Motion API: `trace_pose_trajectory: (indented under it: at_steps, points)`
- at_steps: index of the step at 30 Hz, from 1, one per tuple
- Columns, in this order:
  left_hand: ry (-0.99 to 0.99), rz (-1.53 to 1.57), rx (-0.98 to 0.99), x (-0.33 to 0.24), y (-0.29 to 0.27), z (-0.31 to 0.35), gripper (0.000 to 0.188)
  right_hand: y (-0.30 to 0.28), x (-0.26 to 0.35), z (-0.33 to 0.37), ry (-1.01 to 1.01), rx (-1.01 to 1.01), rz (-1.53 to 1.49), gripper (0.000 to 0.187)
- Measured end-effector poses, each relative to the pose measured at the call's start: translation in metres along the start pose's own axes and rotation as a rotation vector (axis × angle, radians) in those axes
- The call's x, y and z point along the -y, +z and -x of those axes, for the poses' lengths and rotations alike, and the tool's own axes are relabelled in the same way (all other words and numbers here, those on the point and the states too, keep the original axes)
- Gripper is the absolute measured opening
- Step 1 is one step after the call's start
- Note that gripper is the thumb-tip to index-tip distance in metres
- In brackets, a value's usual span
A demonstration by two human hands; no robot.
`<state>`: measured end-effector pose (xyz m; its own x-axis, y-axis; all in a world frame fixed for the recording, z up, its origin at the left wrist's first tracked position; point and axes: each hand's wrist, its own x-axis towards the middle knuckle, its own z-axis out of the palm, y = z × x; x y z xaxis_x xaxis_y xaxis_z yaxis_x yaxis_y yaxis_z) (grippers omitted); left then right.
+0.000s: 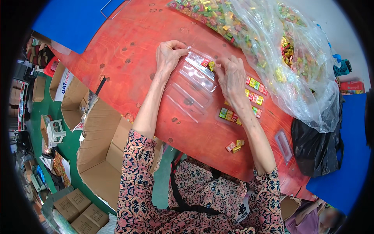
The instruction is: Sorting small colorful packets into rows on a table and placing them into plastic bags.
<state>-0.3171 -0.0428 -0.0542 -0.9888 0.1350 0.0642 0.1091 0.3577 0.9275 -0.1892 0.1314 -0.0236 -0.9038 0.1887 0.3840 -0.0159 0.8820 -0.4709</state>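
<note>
hands (200, 64), clear pouch (196, 70), fingertips partly hidden

A small packing workshop, seen from my head camera.

I'm at a worn red table (128, 43) heaped with small wrapped sweets in a big clear bag (296, 66), with sorted rows of sweets (255, 84) laid out. Open cartons (101, 152) and sealed boxes (78, 206) crowd the green floor (70, 146) to my left.
</note>
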Motion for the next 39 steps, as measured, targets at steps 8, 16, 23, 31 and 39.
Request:
trace_pose_trajectory:
  at_steps: [8,16,23,31,39]
  points:
    - [-0.004,-0.005,0.031,-0.006,0.002,0.001,0.009,-0.006,-0.017,-0.013,-0.284,0.189,-0.005,0.032]
    - [-0.012,-0.011,0.007,-0.001,0.001,-0.001,0.018,-0.006,-0.019,-0.013,-0.343,0.132,-0.069,0.02]
    - [-0.002,-0.054,0.028,-0.006,0.003,0.001,0.01,0.003,-0.024,-0.015,-0.203,0.061,-0.088,0.012]
    - [-0.01,-0.021,0.027,-0.004,0.002,0.001,0.008,0.007,-0.024,-0.016,-0.125,0.038,-0.157,0.011]
    - [0.0,-0.01,0.026,-0.004,0.002,0.0,0.008,0.013,-0.021,-0.014,-0.126,0.008,-0.208,0.01]
